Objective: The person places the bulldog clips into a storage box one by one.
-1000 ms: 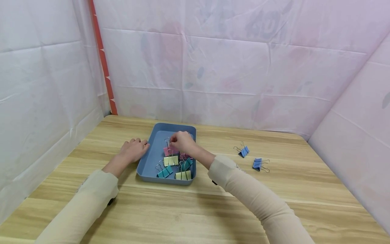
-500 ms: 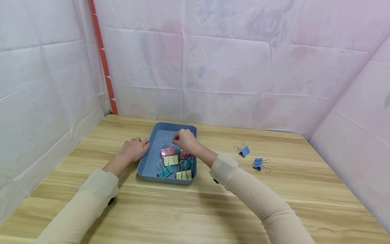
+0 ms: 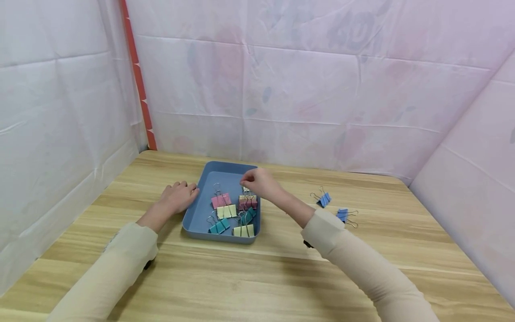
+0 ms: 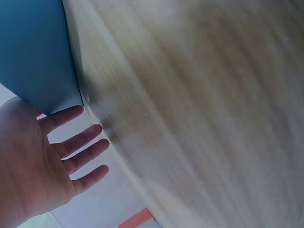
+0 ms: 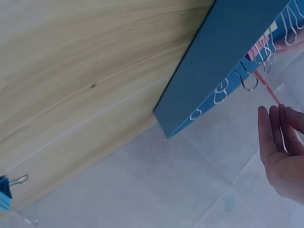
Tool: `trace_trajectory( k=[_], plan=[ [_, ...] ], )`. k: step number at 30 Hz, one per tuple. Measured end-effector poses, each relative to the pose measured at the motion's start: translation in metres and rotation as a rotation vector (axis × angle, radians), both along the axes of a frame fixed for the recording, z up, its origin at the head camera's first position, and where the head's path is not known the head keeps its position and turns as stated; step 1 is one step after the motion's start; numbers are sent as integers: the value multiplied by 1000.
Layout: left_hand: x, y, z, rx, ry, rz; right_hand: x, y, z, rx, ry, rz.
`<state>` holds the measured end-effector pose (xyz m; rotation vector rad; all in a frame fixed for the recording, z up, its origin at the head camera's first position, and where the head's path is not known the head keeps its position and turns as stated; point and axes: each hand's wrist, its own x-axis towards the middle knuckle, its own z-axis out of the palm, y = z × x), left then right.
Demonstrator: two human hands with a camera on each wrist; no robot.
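Note:
In the head view, a blue-grey tray (image 3: 220, 238) holds several binder clips. A pink binder clip (image 3: 221, 201) lies behind a yellow binder clip (image 3: 226, 211), with a teal binder clip (image 3: 219, 226) nearer the front. At the right side are a darker pink binder clip (image 3: 247, 204), a second teal binder clip (image 3: 248, 216) and another yellow binder clip (image 3: 243, 230). My left hand (image 3: 178, 197) touches the tray's left wall, fingers extended. My right hand (image 3: 262, 182) hovers above the tray's right rim, its fingers loosely bent and holding nothing in the right wrist view.
Two blue binder clips, one farther back (image 3: 323, 199) and one nearer (image 3: 343, 216), lie on the wooden table (image 3: 249, 281) right of the tray. White sheeting (image 3: 297, 103) hangs behind the table and at both sides. A red strip (image 3: 138, 80) runs down the left back corner.
My right hand has drawn away from the pink binder clip, back and to the right over the tray's rim. The pink clip has settled slightly leftward. My left hand stays at the tray.

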<state>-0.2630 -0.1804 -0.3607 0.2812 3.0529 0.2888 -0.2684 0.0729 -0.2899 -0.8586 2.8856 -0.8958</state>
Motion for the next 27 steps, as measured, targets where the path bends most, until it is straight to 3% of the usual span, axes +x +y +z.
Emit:
trace_trajectory(
  k=[12,27],
  plan=[
    [1,1,1,-1,-2,4,9,63,12,-127,35,-47],
    [4,0,2,1,-22,14,17,135,4,-50,44,-190]
  ],
)
